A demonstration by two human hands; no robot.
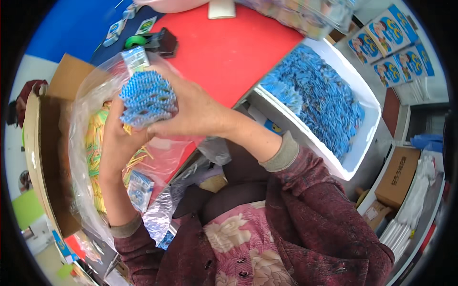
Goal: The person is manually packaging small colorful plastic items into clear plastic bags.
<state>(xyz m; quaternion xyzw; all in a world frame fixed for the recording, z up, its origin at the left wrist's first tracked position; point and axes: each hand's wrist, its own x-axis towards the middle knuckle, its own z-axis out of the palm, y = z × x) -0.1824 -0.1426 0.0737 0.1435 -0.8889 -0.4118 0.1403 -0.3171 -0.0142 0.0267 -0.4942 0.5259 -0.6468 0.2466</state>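
Both my hands are wrapped round a thick bundle of thin blue-and-white pieces [148, 97], its patterned end facing up. I cannot make out exactly what the pieces are. My left hand [114, 136] closes on its left and lower side, and my right hand [193, 102] grips it from the right. A small blue-and-white packet [136, 58] shows just beyond the bundle; whether it touches my fingers is unclear. Below my hands, a clear plastic bag [83, 128] holds many thin yellow and green sticks [96, 138].
A white bin [369, 128] full of loose blue pieces [319, 95] stands at the right. The red tabletop [224, 57] carries a black tape dispenser [162, 43]. A cardboard box [50, 157] surrounds the bag at left. Another packet [140, 190] lies by my left forearm.
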